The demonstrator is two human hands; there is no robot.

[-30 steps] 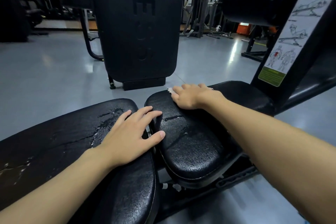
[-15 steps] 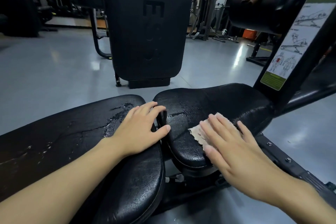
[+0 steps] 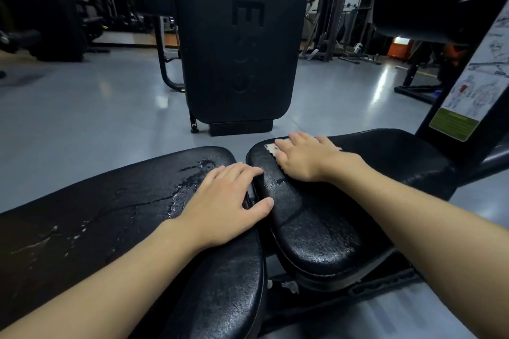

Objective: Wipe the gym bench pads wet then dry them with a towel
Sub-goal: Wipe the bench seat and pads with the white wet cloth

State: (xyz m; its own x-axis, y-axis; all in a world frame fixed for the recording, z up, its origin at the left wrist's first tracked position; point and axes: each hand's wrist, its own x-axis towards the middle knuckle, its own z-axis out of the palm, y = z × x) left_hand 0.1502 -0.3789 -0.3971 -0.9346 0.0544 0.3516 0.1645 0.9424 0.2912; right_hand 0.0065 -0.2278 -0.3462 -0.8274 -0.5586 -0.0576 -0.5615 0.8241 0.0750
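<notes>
An upright black panel (image 3: pixel 237 44) stands on the grey floor (image 3: pixel 82 118), left of an exercise chart (image 3: pixel 468 96).

The left hand (image 3: pixel 220 201) lies flat on the wet end of the long bench pad (image 3: pixel 110 215), its thumb reaching across the gap to the seat pad (image 3: pixel 316 228). The right hand (image 3: pixel 300 158) presses a pale cloth (image 3: pixel 271 148) flat near the seat pad's far edge. Beyond them an upright black pad (image 3: pixel 237 36) stands on the grey floor (image 3: pixel 82 118).

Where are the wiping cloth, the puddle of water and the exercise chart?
wiping cloth (image 3: pixel 271 149): head view, its uncovered corner
puddle of water (image 3: pixel 187 183): head view, its middle
exercise chart (image 3: pixel 453 124): head view, its green panel
</notes>
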